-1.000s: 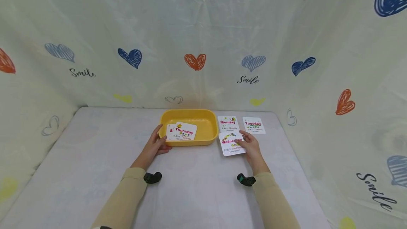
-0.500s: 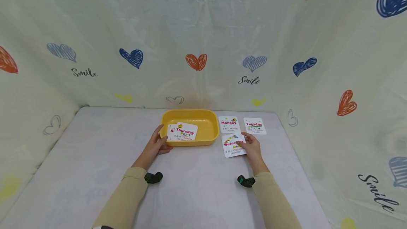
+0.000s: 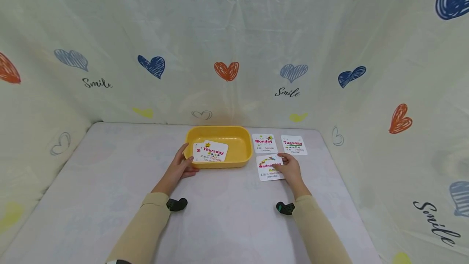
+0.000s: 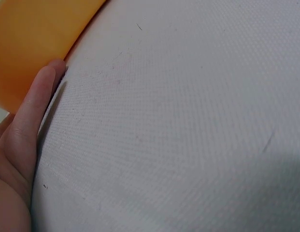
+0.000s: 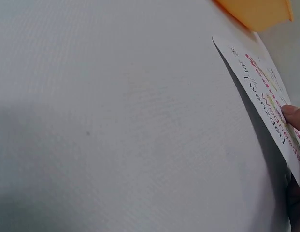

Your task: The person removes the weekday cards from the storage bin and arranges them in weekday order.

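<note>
Left grip (image 3: 178,168) holds yellow tray (image 3: 223,165); right grip (image 3: 291,171) pinches Wednesday card (image 3: 266,171), edge raised. Early release could skid it into Monday card (image 3: 264,144).

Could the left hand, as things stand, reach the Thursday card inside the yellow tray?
Probably yes. The left hand holds the yellow tray at its near left corner, close to the Thursday card, which overlaps another card and is covered by none. It would likely have to release the tray first.
</note>
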Demonstrator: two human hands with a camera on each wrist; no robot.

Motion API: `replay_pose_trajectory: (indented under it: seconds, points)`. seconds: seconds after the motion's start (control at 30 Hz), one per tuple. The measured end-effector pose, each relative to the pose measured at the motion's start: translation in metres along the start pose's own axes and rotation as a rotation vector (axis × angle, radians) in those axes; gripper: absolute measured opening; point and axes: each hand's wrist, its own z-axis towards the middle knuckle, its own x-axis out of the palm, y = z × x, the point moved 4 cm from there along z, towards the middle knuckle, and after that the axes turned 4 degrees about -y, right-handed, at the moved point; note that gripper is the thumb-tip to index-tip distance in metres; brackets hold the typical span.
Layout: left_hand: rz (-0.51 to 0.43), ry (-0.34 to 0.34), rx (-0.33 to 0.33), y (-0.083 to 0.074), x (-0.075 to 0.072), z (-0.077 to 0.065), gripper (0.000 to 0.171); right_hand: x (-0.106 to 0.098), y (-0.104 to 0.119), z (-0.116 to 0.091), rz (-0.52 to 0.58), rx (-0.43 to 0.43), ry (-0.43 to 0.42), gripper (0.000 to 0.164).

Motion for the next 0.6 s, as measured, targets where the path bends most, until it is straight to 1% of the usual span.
replay_pose_trajectory:
  seconds: [0.17,0.43,0.6]
  points:
    - [0.005,-0.006,-0.006,-0.0003,-0.0007,0.0005,0.066,0.0017,-0.0014,0.001,-0.015,0.012,0.016,0.05]
    - [0.004,-0.009,-0.013,-0.0001,-0.0006,0.0008,0.067,0.0017,-0.0033,0.0026,-0.076,0.009,0.027,0.052]
    - [-0.005,0.0,0.001,-0.0005,-0.0002,-0.0001,0.068,0.0017,-0.002,0.0029,-0.114,0.011,0.04,0.053]
